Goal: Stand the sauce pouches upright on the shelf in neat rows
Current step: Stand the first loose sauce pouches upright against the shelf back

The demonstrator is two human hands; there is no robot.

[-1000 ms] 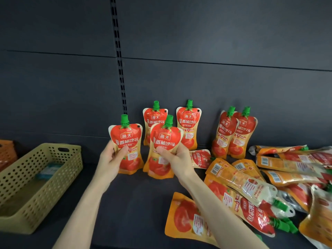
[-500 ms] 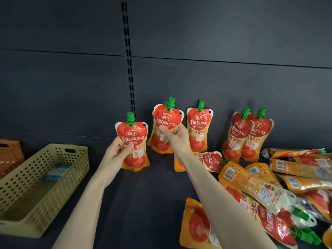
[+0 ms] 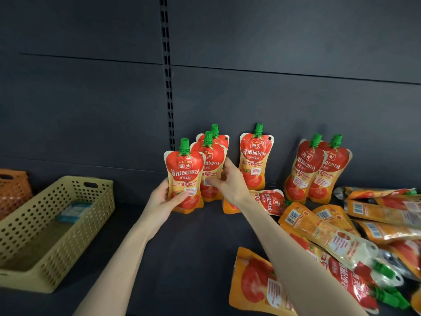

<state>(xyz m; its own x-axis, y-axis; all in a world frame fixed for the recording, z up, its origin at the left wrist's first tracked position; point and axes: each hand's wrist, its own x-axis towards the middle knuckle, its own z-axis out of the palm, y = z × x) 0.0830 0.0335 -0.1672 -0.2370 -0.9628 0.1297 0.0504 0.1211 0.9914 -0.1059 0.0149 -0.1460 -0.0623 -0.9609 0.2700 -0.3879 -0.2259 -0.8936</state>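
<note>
Red and orange sauce pouches with green caps are on the dark shelf (image 3: pixel 193 258). My left hand (image 3: pixel 163 201) grips one pouch (image 3: pixel 184 179) upright by its lower left side. My right hand (image 3: pixel 230 181) pinches a second pouch (image 3: pixel 210 165) by its right edge, just behind and right of the first. A third pouch (image 3: pixel 216 137) stands behind it against the back wall. Another pouch (image 3: pixel 256 160) stands upright to the right. Two more pouches (image 3: pixel 305 169) (image 3: pixel 330 172) lean on the wall further right.
Several pouches lie flat in a loose pile (image 3: pixel 341 242) on the right, one (image 3: pixel 268 201) under my right wrist. A yellow perforated basket (image 3: pixel 95 201) sits at the left, an orange basket (image 3: pixel 11 190) behind it. A slotted rail (image 3: pixel 168 87) runs up the back wall.
My right hand has lowered its pouch in front of the back-row pouch. My left hand has carried its pouch to the right, close in front of that one.
</note>
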